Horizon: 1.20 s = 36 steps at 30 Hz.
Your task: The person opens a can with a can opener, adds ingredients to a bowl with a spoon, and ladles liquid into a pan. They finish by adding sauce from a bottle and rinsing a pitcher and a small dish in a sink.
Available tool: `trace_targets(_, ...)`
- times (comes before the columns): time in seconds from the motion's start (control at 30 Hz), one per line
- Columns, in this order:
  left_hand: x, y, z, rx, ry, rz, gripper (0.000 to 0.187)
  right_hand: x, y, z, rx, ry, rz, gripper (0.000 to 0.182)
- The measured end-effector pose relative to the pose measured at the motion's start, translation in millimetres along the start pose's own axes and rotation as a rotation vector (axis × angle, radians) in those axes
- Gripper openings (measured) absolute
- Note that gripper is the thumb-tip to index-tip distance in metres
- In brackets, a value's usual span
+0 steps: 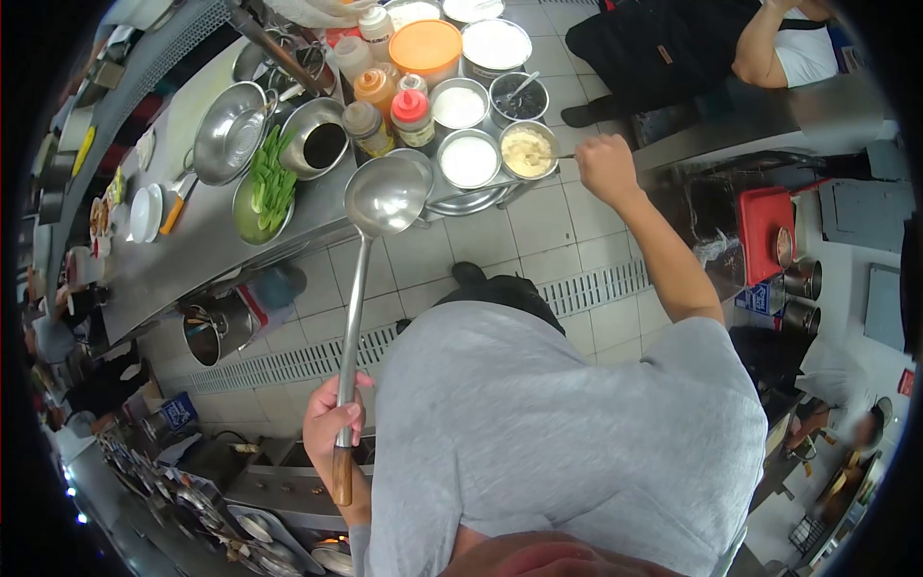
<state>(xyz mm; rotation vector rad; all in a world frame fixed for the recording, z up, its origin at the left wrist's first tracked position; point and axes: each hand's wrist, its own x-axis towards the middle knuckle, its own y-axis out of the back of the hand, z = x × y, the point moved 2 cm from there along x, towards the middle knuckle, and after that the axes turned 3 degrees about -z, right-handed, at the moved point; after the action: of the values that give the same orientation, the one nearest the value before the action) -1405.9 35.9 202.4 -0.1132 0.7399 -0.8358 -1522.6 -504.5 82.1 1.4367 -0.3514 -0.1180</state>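
Note:
My left hand (334, 420) is closed around the long handle of a steel ladle (388, 197) with a wooden grip end. The ladle's bowl is up beside the counter edge, near the seasoning tubs. At the right, my right hand (606, 169) is closed on the thin handle of a spoon (561, 157). The spoon's other end sits in a round metal tub of pale yellow, chopped-looking food (527, 151). Next to that tub stand a tub of white powder (469, 160) and a dark-filled tub (519, 98) with its own spoon.
Squeeze bottles (411, 111) and an orange-lidded tub (425, 50) crowd the counter. Further left are a plate of green leaves (272, 188), a bowl of dark liquid (317, 142), a metal strainer (229, 130) and a knife (177, 207). A person in an apron (673, 58) stands at upper right.

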Motion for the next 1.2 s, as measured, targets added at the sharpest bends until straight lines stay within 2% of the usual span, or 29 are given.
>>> trace_targets(0.13, 18, 1, 2, 0.04, 0.002, -0.072, 0.037, -8, 12, -1, 0.008, -0.043, 0.084, 0.012)
trace_targets(0.33, 32, -1, 6, 0.052, 0.028, -0.119, 0.033, -5, -1, -1, 0.028, -0.069, 0.091, 0.01)
trace_targets(0.63, 42, -4, 9, 0.053, 0.034, -0.152, 0.033, -13, -24, 13, 0.308, -0.451, -0.127, 0.012)
trace_targets(0.83, 54, 1, 5, 0.083, 0.044, -0.165, 0.037, -22, -16, 28, 0.435, -0.578, -0.163, 0.02)
trace_targets(1.03, 82, -15, 16, 0.1, 0.104, -0.198, 0.034, -17, 20, 21, 0.606, -0.563, -0.119, 0.022)
trace_targets(1.13, 99, -26, 20, 0.116, 0.128, -0.243, 0.034, -11, 41, 3, 0.713, -0.491, -0.103, 0.02)
trace_targets(1.2, 108, -35, 23, 0.124, 0.148, -0.285, 0.034, -6, 48, -12, 0.643, -0.464, -0.079, 0.02)
